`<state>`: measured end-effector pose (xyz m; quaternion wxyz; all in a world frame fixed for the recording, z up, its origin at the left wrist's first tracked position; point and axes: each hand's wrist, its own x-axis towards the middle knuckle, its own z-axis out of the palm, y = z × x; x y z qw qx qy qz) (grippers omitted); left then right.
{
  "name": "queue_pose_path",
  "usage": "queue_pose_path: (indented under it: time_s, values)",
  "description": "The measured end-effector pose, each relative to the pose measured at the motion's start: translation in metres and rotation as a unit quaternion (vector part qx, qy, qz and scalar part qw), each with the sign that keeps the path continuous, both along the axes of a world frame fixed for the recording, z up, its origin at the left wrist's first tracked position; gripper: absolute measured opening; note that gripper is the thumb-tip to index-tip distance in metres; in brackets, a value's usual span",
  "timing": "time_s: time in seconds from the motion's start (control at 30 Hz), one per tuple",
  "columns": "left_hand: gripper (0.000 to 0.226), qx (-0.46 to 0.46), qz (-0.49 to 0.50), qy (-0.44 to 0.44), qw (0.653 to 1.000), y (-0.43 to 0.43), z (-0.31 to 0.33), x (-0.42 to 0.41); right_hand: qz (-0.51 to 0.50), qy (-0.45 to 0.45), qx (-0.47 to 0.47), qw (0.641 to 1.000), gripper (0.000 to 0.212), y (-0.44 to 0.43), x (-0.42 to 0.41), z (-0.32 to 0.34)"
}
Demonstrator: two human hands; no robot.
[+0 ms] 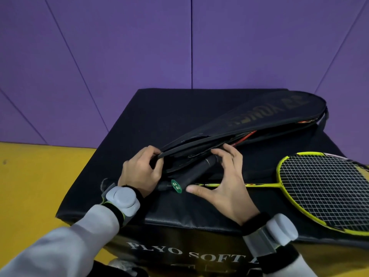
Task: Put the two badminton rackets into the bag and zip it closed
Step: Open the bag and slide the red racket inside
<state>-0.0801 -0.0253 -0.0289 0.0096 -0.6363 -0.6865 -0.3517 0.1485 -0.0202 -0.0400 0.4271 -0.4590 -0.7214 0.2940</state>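
A black racket bag (269, 114) lies unzipped on a black soft box (143, 120). One racket is mostly inside it; its red shaft (246, 137) shows in the opening and its black handle (194, 172) with a green end cap sticks out toward me. My left hand (139, 170) grips the bag's opening edge at the narrow end. My right hand (223, 182) has its fingers spread around that handle, fingertips on the bag's edge and thumb below the end cap. A second racket with a yellow frame (323, 186) lies flat on the box to the right, outside the bag.
The soft box stands on a yellow floor mat (40, 186) against a purple padded wall (159, 47). The yellow racket's head reaches over the box's right front edge. The box's left half is bare black surface.
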Motion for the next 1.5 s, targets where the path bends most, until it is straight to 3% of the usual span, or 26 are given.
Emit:
queue_pose_path:
  time_s: [0.4, 0.5, 0.73, 0.83, 1.13, 1.5]
  values:
    - [0.006, 0.048, -0.049, 0.038, 0.997, -0.003, -0.003, -0.001, -0.031, -0.026, 0.015, 0.999, 0.096, 0.005, -0.006, -0.002]
    - [0.007, 0.048, -0.046, 0.04, 0.997, -0.002, -0.004, -0.001, -0.06, -0.022, 0.013, 0.998, 0.086, 0.009, -0.008, -0.006]
    - [0.003, 0.046, -0.052, 0.035, 0.997, -0.001, -0.007, -0.003, -0.083, -0.089, 0.01, 0.992, 0.076, 0.016, -0.015, -0.008]
    - [0.012, 0.044, -0.053, 0.025, 0.997, 0.0, -0.007, -0.003, -0.087, -0.118, 0.011, 0.989, 0.071, 0.016, -0.015, -0.007]
    - [0.006, 0.037, -0.044, 0.04, 0.998, -0.001, -0.007, -0.003, -0.049, -0.176, 0.068, 0.981, 0.052, 0.013, -0.016, -0.01]
    - [0.01, 0.056, -0.06, 0.043, 0.996, -0.001, -0.009, -0.003, -0.069, -0.141, 0.084, 0.984, 0.041, 0.016, -0.021, -0.011]
